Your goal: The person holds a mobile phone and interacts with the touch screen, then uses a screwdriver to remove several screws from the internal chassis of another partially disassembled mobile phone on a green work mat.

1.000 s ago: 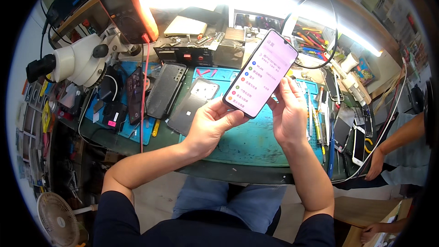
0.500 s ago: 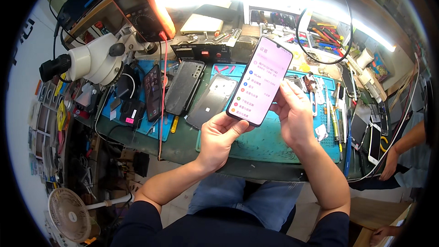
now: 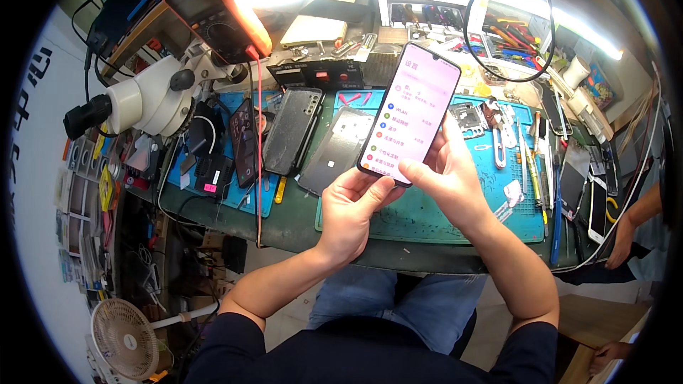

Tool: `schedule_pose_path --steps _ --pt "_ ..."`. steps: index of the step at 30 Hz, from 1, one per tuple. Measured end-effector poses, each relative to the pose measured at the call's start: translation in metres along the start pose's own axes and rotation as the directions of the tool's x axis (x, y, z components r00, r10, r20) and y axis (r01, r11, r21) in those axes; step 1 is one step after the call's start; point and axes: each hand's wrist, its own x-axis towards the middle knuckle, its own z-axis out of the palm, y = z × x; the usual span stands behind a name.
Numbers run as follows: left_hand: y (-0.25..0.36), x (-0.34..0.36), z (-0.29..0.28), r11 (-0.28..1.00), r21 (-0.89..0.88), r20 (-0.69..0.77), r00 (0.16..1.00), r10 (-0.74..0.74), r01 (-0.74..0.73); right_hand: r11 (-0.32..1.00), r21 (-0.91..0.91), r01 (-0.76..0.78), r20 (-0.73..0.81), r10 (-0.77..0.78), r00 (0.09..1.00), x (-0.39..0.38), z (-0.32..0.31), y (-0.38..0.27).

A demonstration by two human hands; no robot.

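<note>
A smartphone (image 3: pixel 416 103) with a pale pink screen showing a list is held upright-angled over the mat. My left hand (image 3: pixel 345 210) grips its lower left corner, fingers curled, thumb at the bottom edge. My right hand (image 3: pixel 455 178) wraps the right side, its thumb on the lower screen. Behind the phone lie a dark back panel (image 3: pixel 327 160) on the blue mat (image 3: pixel 398 224), another grey phone body (image 3: pixel 290 128) and a dark phone (image 3: pixel 244 142). Small metal parts (image 3: pixel 469 121) sit to the right.
A microscope (image 3: pixel 139 99) and orange multimeter (image 3: pixel 210 11) stand at left, over a fan (image 3: pixel 128 338). Tools (image 3: pixel 533 171) and a white phone (image 3: pixel 597 206) lie at right, near another person's hand (image 3: pixel 620 242). A light bar (image 3: pixel 569 28) and hanging cable (image 3: pixel 548 35) are at the back.
My right thumb has moved from the phone's right edge down onto the lower screen, and the list has shifted slightly. The view has swung, so the bench appears displaced rightward.
</note>
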Motion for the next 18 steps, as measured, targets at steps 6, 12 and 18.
schedule_pose_path --steps 6,12,18 --pt "0.0 -0.0014 0.0014 0.999 0.019 0.012 1.0 0.026 -0.026 0.995 -0.091 0.031 0.022 -0.03 0.999 0.0027 -0.0041 0.0045" --pt "-0.002 -0.001 -0.0001 0.999 0.02 0.013 1.0 0.027 -0.028 0.996 -0.091 0.003 0.044 0.001 0.999 0.0051 -0.0066 0.0023" --pt "-0.0024 -0.0012 -0.0011 1.0 0.009 0.012 1.0 0.016 -0.016 0.999 -0.026 -0.023 0.019 0.024 1.0 0.0066 -0.006 -0.0004"
